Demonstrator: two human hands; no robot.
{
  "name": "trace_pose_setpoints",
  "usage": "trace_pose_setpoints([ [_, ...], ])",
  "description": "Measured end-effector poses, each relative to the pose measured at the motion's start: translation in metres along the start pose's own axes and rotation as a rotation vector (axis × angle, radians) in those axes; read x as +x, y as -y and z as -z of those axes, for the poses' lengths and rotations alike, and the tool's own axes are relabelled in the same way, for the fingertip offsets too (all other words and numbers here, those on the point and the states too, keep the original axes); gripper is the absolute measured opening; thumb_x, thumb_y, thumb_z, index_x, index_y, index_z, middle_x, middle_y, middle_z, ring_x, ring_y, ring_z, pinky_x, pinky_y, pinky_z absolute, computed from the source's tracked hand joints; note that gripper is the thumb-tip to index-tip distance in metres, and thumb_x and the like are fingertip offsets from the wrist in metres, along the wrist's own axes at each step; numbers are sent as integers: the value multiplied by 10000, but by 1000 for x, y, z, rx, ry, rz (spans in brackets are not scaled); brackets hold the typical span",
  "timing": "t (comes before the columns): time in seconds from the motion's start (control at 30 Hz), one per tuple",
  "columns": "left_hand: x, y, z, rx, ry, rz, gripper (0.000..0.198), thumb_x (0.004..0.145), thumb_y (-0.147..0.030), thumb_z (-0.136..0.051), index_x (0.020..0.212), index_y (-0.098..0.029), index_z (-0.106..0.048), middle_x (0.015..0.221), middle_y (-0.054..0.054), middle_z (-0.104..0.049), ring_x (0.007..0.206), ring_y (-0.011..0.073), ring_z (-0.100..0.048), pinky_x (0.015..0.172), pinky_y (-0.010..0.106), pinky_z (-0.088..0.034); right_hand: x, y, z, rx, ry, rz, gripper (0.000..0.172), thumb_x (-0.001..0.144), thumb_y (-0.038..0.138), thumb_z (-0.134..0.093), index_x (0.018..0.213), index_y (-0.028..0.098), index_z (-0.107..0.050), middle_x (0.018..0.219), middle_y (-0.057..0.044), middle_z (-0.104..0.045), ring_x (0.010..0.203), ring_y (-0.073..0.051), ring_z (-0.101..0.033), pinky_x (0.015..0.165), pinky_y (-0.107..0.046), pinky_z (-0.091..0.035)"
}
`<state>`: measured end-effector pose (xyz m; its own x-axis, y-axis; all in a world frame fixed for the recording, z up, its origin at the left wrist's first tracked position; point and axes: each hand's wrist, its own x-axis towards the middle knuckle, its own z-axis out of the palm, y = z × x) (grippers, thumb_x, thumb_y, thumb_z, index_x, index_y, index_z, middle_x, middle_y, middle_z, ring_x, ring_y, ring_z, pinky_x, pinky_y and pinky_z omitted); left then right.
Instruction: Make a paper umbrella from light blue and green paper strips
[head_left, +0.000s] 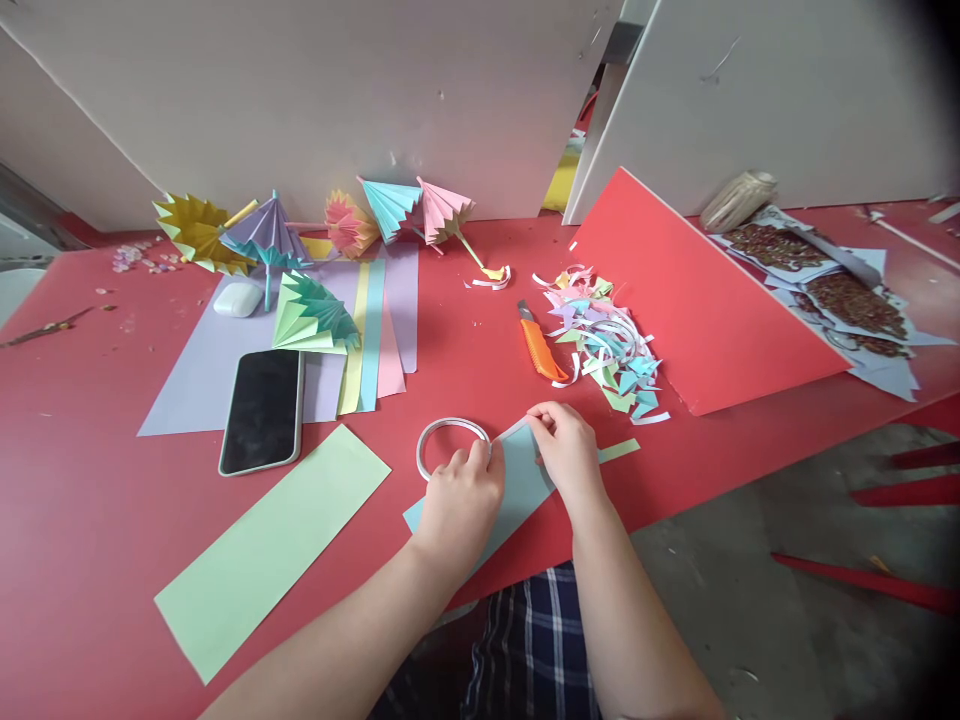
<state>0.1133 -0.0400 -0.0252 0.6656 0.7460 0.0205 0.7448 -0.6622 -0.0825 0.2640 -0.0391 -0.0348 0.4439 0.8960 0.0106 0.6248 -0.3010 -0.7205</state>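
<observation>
A light blue paper strip (520,487) lies at the front edge of the red table (90,520). My left hand (461,500) rests on it, fingers curled, touching a thin white tape ring (448,432). My right hand (566,450) pinches the strip's far end, where a white tape end shows. A light green paper strip (270,545) lies to the left of my hands.
An orange utility knife (540,350) and a heap of paper scraps (607,345) lie beyond my hands. A phone (262,410), pastel sheets (225,360), a white case (238,299) and several folded paper umbrellas (262,240) sit at the left. A red board (697,290) leans at the right.
</observation>
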Motion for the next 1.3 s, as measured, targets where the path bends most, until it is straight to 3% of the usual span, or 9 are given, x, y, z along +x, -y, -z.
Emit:
trace_pose_setpoints([
  [0.33, -4, 3, 1, 4, -43, -37, 547, 710, 33, -370, 1218, -159, -439, 764, 34, -524, 540, 135, -531, 412, 235, -416, 3, -11, -5, -57, -33, 23, 159, 787, 246, -442, 755, 211, -594, 715, -8, -534, 631, -141, -498, 538, -257, -398],
  [0.7, -1, 9, 2, -4, 44, -63, 577, 683, 41, -378, 1221, -150, -458, 724, 45, -527, 551, 151, -534, 416, 238, -419, 2, -7, -3, -102, -37, 52, 159, 796, 246, -424, 719, 206, -557, 675, 3, -496, 584, -126, -469, 515, -238, -360],
  [1.3, -2, 13, -1, -9, 62, -57, 574, 710, 31, -402, 1247, -170, -436, 738, 44, -513, 577, 149, -542, 429, 235, -434, 2, -8, -6, -181, -1, 62, 149, 806, 293, -430, 727, 210, -525, 733, -12, -503, 640, -143, -486, 461, -229, -323],
])
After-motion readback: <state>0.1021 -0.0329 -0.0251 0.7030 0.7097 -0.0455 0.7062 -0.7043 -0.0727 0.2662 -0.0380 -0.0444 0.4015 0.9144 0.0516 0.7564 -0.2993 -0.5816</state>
